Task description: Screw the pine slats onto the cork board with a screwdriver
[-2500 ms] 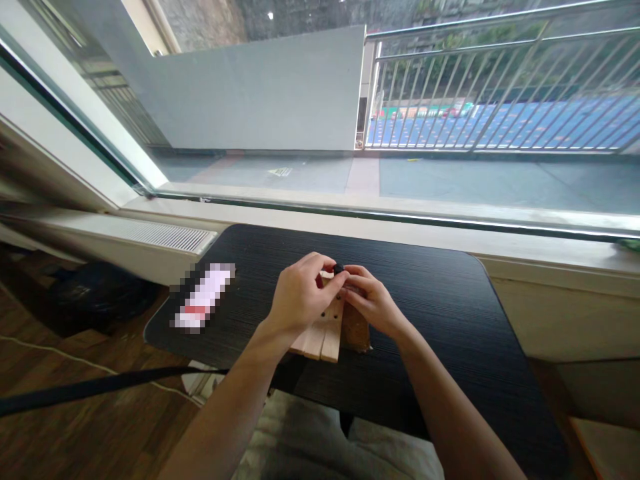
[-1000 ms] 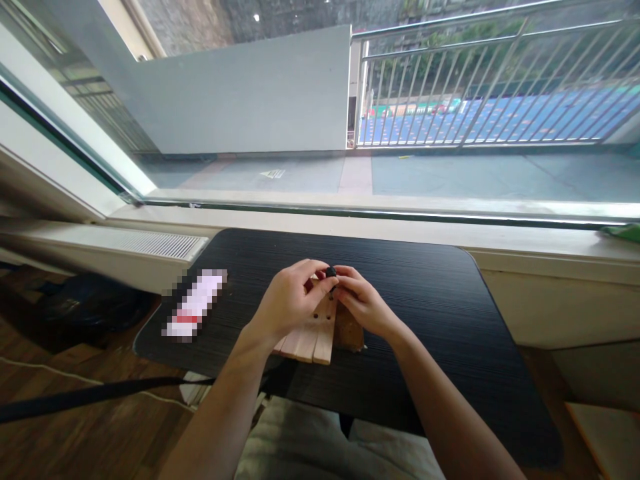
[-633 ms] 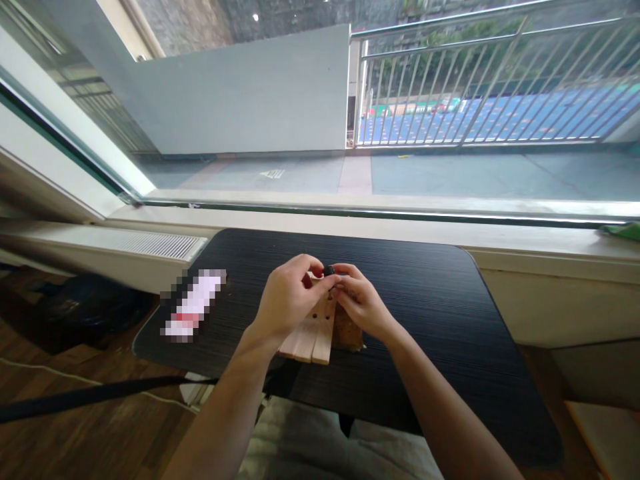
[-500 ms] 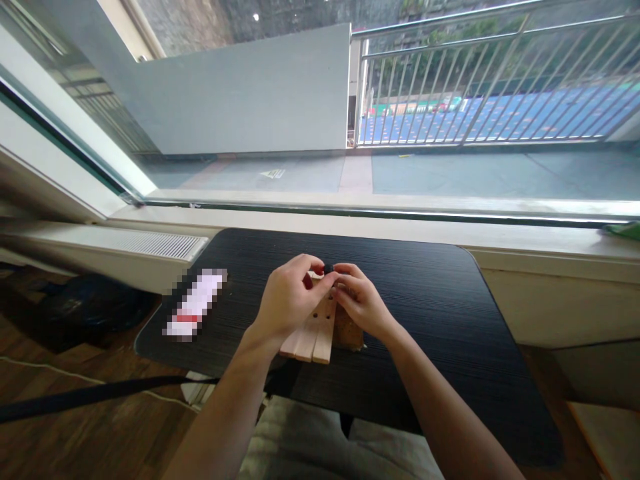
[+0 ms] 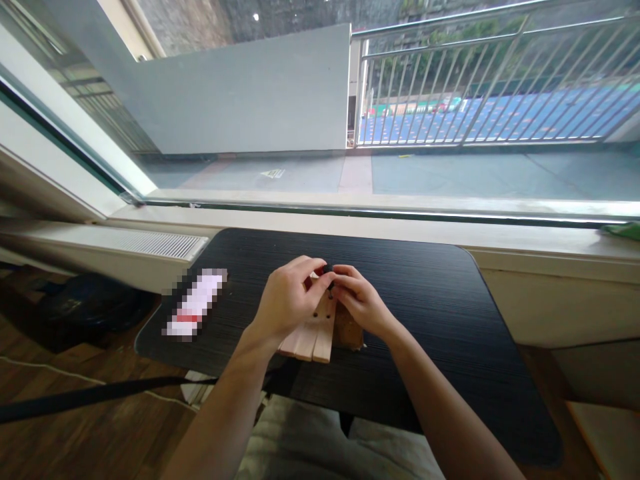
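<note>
Left hand (image 5: 285, 297) bent over the work, thumb and forefinger pinching a small black piece (image 5: 328, 269). I place the piece above the far end of some pale wooden slats (image 5: 305, 343); whether it touches the wood I cannot tell from here. Right hand (image 5: 364, 303) comes in from the other side, fingers curled, tips at the piece and close to the left thumb. I cannot make out whether they grip it too or only steady it.

Slats lie side by side, near ends fanned slightly apart; I see dark holes in them just below the fingers. A rough brown block (image 5: 349, 330) sits at their right edge, partly covered. All of it is on a black wood-grain table (image 5: 435, 320). On the table's left part, well apart from the hands, I note a pixelated white-and-red item (image 5: 197, 303).
</note>
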Demonstrator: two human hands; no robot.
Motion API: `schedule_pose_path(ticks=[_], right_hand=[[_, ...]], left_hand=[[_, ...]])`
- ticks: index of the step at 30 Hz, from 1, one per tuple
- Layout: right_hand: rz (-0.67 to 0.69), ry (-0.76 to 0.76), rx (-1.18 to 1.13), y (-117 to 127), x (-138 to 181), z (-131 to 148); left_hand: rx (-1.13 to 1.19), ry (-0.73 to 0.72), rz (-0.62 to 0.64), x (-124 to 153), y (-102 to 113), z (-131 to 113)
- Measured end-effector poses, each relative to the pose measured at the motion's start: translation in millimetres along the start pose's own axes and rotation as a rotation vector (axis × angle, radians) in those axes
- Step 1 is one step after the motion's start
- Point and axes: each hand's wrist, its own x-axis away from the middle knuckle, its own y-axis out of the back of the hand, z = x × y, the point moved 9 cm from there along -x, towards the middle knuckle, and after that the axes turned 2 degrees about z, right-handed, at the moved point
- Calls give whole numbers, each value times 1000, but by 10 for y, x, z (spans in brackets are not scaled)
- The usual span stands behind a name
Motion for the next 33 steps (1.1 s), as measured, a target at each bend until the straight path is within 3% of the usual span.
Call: schedule_pose_path(ticks=[27, 33], right_hand=[[-74, -35, -16, 35, 8, 2], [-82, -25, 3, 33, 13, 12]], left_hand=[[98, 11, 104, 28, -123, -1], [116, 52, -14, 53, -31, 50]])
